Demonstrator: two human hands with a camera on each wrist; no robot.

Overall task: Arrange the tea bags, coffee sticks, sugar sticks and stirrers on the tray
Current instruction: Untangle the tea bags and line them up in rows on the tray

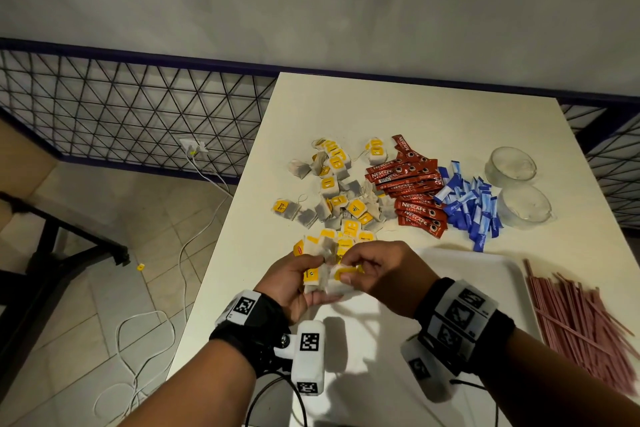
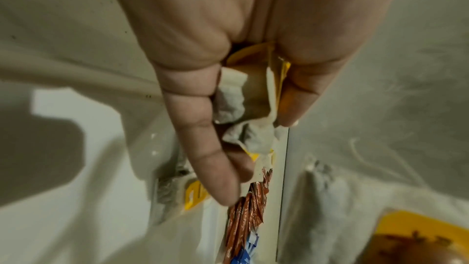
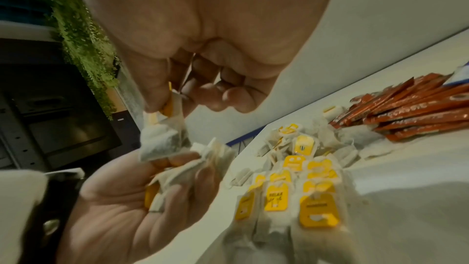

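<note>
Tea bags with yellow tags lie in a loose pile on the white table. My left hand cups a small stack of tea bags between thumb and fingers, palm up. My right hand pinches one tea bag by its yellow tag, right above the left hand's stack. Red coffee sticks and blue sugar sticks lie beyond. Pink stirrers lie at the right. The white tray sits under my right wrist.
Two glass bowls stand at the table's right side, past the sugar sticks. The table's left edge drops to a tiled floor with white cables. A black mesh fence runs behind.
</note>
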